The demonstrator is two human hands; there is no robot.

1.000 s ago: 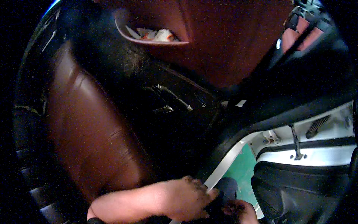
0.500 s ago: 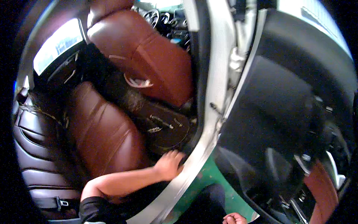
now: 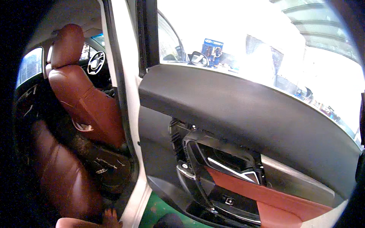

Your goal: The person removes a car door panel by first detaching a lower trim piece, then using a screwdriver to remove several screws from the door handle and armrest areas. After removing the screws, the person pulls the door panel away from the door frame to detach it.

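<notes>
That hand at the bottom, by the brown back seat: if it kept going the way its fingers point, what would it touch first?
The left hand points up and forward over the seat edge. Going straight on, it would likely first meet the dark floor mat in the footwell, though depth is hard to judge here.

Reddish-brown leather is seen on the front seat (image 3: 81,98) and on the rear seat cushion (image 3: 62,178), with a black floor mat (image 3: 108,167) between them, so it's pretty much a two-tone cabin. The open door panel (image 3: 243,110) is done in matte black, broken up by a reddish-brown armrest strip (image 3: 266,193) and a chrome handle (image 3: 232,169). The door pillar (image 3: 127,87) is painted white, and the floor (image 3: 159,211) below is coated green.
</notes>
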